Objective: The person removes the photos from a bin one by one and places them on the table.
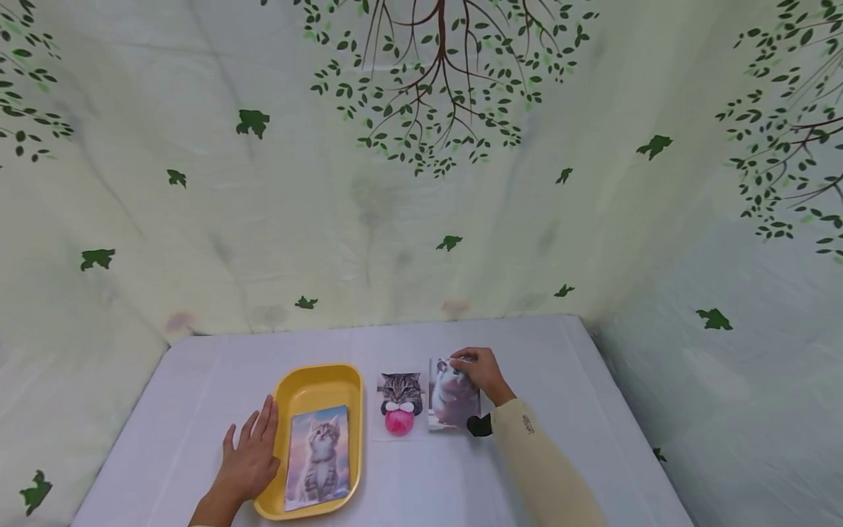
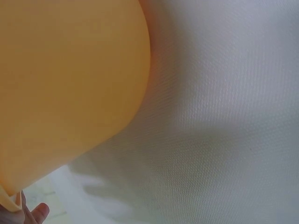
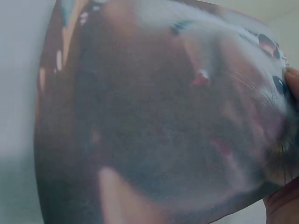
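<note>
Hamster photo (image 1: 453,395), glossy and grey-brown, is pinched by right hand (image 1: 479,372); left hand (image 1: 250,460) lies spread.

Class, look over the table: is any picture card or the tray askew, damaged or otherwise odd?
Nothing looks damaged. One oddity: the hamster card bows up off the table in the right wrist view, where the right hand grips its far corner. The kitten card lies slightly tilted in the yellow tray.

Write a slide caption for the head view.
Right hand grips hamster photo; left hand rests against yellow tray.
</note>
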`<action>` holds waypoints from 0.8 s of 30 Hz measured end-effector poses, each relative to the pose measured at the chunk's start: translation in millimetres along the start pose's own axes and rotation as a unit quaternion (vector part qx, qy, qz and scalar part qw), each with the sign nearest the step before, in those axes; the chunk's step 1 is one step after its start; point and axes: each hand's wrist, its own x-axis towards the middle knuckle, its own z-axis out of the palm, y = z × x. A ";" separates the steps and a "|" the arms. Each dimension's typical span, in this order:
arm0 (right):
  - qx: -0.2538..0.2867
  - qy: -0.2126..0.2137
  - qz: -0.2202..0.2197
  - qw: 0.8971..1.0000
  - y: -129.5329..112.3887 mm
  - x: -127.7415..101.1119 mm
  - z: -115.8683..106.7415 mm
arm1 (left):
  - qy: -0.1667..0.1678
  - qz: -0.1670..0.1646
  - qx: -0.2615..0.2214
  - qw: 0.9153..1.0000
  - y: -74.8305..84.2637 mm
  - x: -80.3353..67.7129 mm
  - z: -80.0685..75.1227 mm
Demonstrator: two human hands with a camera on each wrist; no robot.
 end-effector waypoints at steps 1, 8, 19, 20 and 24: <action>0.003 -0.003 0.004 1.000 3.4 0.0 -0.1 | 0.001 0.000 0.001 1.000 -0.1 0.1 0.1; -0.033 -0.010 0.024 0.999 23.5 0.8 3.9 | -0.002 0.001 -0.002 1.000 -1.8 1.4 0.7; -0.074 -0.001 0.018 0.997 30.9 -3.0 9.2 | 0.011 0.009 0.002 1.000 -2.2 -0.4 1.5; -0.076 -0.001 0.015 0.997 30.9 -3.0 9.3 | 0.014 0.011 0.003 1.000 -2.4 -0.5 1.5; -0.075 -0.002 0.006 0.997 28.3 -4.6 10.6 | 0.019 0.016 0.004 1.000 -3.3 -0.8 2.4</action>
